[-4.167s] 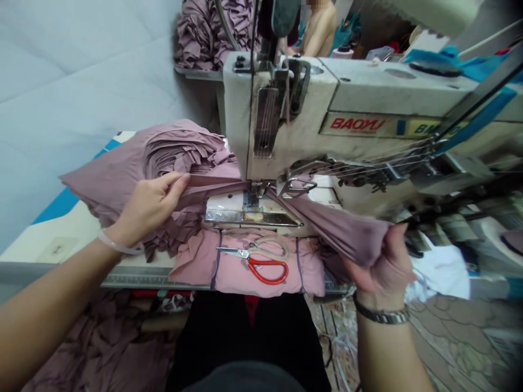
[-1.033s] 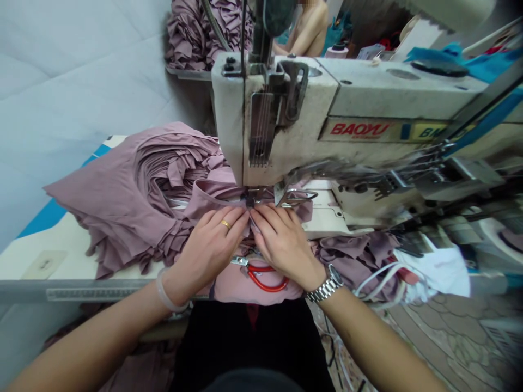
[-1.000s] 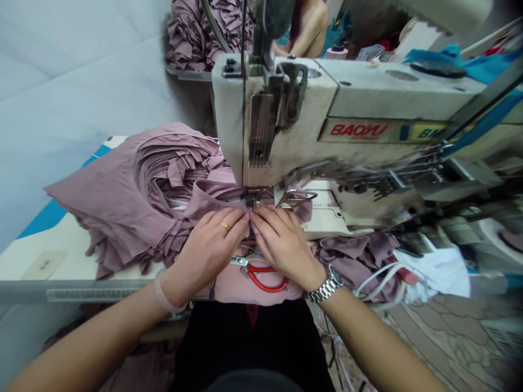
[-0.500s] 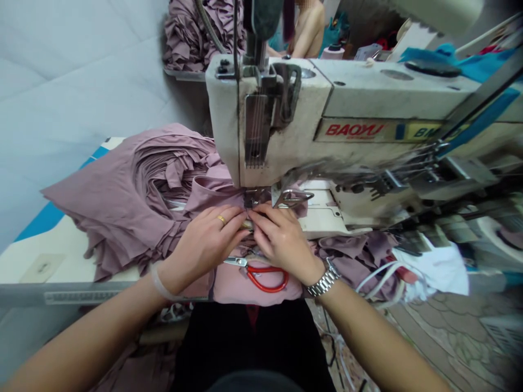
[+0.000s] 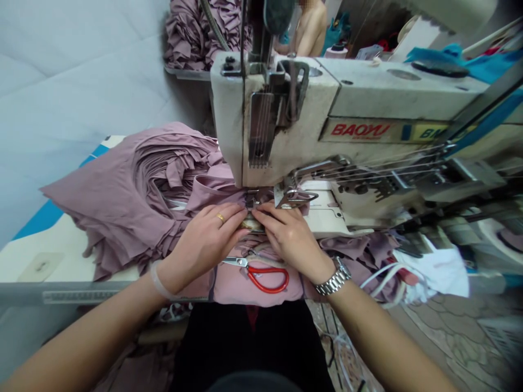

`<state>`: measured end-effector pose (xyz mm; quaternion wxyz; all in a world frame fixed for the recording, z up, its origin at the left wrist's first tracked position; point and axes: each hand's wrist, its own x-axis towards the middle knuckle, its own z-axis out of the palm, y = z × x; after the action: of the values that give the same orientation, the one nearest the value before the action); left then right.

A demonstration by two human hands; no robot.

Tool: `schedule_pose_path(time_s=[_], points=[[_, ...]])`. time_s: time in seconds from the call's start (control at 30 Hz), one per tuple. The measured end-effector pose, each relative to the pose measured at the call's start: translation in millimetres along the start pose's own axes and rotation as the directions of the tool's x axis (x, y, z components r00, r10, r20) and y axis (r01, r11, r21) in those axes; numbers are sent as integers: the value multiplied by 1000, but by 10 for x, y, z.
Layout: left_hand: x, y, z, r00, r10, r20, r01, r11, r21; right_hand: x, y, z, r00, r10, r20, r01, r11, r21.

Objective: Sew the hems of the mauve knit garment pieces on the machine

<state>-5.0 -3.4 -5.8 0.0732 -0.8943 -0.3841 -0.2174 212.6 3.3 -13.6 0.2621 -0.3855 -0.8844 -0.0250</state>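
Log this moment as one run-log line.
left hand: on mauve fabric | right hand: on fabric | beside: Baoyu sewing machine | below: red-handled scissors

On the upper left of the frame a grey quilted wall (image 5: pixel 81 71) is hanging, and beside it lies a high pile of ruffled mauve cloth (image 5: pixel 204 32). Further back, at top centre, I see another person (image 5: pixel 312 30) with a bare arm. Red-handled scissors (image 5: pixel 255 270) lie low in the middle. At right there is a white cloth (image 5: pixel 443 269) with white cords (image 5: pixel 392 283), above a patterned floor (image 5: pixel 445 337).
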Motion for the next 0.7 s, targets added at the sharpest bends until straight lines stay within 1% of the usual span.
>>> schedule_pose_path(time_s=[0.13,0.37,0.47,0.57,0.63,0.67,0.7], points=[[6,6,-14,1000,9,-9,-9,1000,15,-3,-27,-14,999,-5,34,7,999,-54],[24,0,-10,1000,6,12,-6,1000,22,26,-67,-63,996,-10,87,25,986,-166],[17,22,15,1000,29,-5,-29,999,24,52,-109,-68,994,-49,96,70,972,-226],[17,49,16,999,45,-19,-45,999,-7,34,-124,-91,983,-139,118,166,950,-266],[66,-11,-37,1000,29,-1,-29,996,-82,15,-65,-125,972,-204,119,227,944,-239],[115,-92,-83,1000,0,10,1,991,-137,16,-5,-146,972,-210,109,229,950,-214],[182,-216,-139,999,-52,10,53,981,-189,30,75,-165,977,-191,92,205,961,-185]])
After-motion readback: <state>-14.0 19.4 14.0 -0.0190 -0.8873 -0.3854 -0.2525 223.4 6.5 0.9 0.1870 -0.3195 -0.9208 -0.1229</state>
